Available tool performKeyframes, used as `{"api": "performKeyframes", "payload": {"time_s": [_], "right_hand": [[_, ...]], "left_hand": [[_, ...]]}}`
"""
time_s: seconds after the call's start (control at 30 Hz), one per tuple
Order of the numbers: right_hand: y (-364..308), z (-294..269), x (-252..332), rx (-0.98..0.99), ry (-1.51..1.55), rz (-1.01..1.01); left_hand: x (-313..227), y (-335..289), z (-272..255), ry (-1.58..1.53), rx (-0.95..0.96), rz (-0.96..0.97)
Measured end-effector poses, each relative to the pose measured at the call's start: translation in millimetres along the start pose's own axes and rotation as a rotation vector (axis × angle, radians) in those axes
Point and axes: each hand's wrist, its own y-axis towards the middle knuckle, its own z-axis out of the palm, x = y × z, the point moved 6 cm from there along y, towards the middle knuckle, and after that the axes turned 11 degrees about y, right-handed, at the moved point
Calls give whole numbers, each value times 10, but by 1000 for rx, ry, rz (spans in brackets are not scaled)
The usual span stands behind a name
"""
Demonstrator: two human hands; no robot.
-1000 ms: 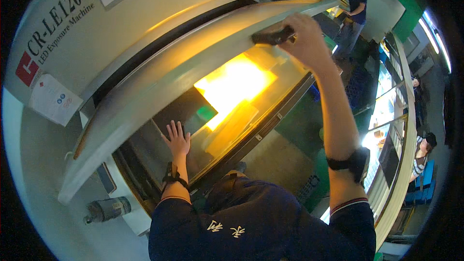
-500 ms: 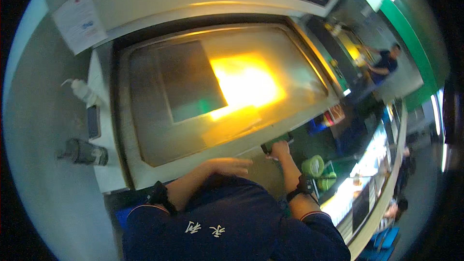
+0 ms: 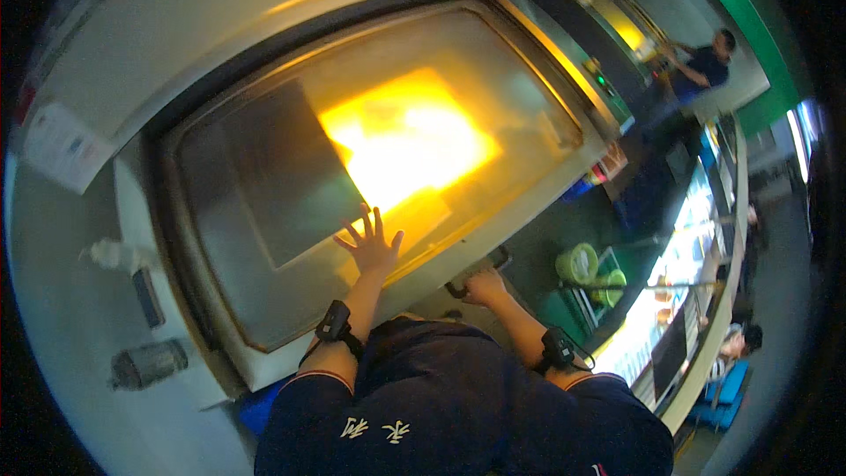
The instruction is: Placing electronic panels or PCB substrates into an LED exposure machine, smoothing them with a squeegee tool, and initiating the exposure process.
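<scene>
A wide, film-covered framed bed fills the middle, its surface shiny and rounded at the corners. Under the film lie a dark rectangular panel and, beside it, a glaring yellow lit patch. With fingers spread wide, my left hand is over the film near the panel's lower right corner; I cannot tell whether it touches. At the bed's front edge my right hand is closed round a dark handle.
Left of the bed are a white squeeze bottle, a phone and a dark cylindrical bottle. Two light-green tape-like rolls are at right, before a bright light table. Farther off, a co-worker stands at another lit machine.
My left hand has moved from near my body, over the front edge, out onto the bed with its fingers spreading. My right hand stays on the handle. The view has turned.
</scene>
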Motion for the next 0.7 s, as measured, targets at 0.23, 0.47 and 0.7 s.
{"api": "performKeyframes", "payload": {"time_s": [0.23, 0.47, 0.7], "right_hand": [[-750, -159, -231, -8, 1086, -160], [439, -176, -874, -349, 796, -378], [1463, -338, -765, -481, 809, -389]], "left_hand": [[17, 51, -61, 166, -42, -1], [-37, 138, 90, 222, -35, 17], [-39, 174, 238, 213, -44, 26]]}}
